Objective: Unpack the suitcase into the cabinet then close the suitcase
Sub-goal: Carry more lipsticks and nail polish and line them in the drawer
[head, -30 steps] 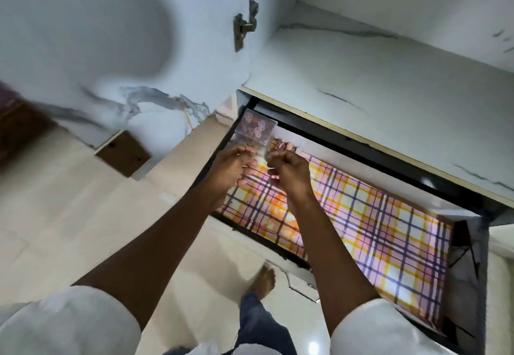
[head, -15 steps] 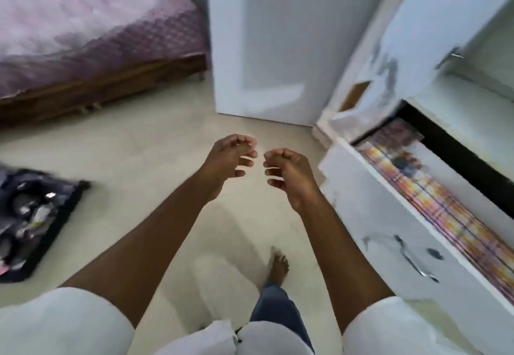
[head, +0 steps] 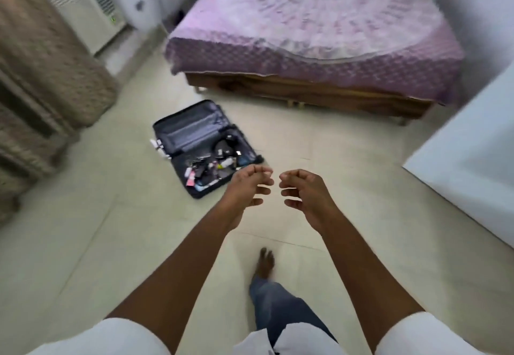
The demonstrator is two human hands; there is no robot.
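Fingers: loosely curled on both hands, a little apart from one another, holding nothing.
Left hand [head: 244, 187]: raised in front of the body, its fingertips pointing toward the right hand.
Right hand [head: 303, 190]: level with the left, near it but not touching.
Suitcase [head: 204, 146]: lies open on the floor [head: 83, 229], just beyond the left hand; the far half shows bare lining, the near half holds a jumble of small items [head: 214, 165].
Bed [head: 314, 34]: past the suitcase, under a purple cover.
Cabinet door [head: 472, 160]: white panel at the right edge.
Foot [head: 265, 263]: bare, on the floor below the hands.
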